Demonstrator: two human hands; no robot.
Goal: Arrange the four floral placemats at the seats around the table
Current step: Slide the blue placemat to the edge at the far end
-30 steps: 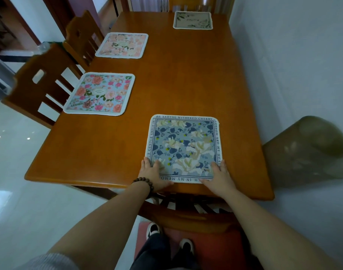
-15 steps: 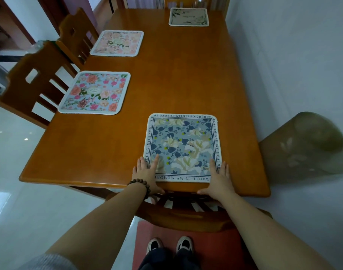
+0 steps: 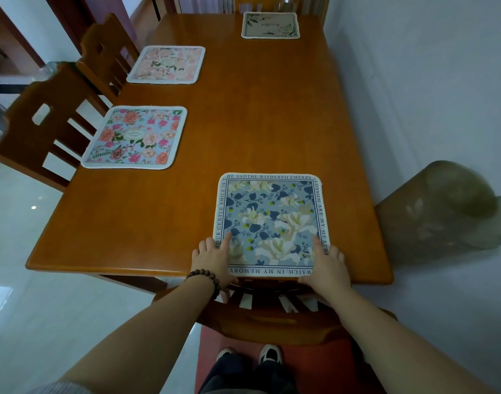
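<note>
Four floral placemats lie on the wooden table (image 3: 258,115). The blue one with lettering round its border (image 3: 272,217) sits at the near end, its near edge level with the table's edge. My left hand (image 3: 213,260) holds its near left corner and my right hand (image 3: 327,268) its near right corner, each with the index finger on top. A pink-and-blue mat (image 3: 135,137) and a peach mat (image 3: 166,64) lie along the left side. A beige mat with green leaves (image 3: 270,25) lies at the far end.
Two wooden chairs (image 3: 36,123) (image 3: 107,55) stand at the left side, one (image 3: 272,317) is right in front of me and one (image 3: 260,2) is at the far end. A translucent greenish bin (image 3: 440,206) stands between table and white wall on the right.
The blue placemat has slid toward me to the table's near edge, with both hands moving back along with it. The other three mats have not moved.
</note>
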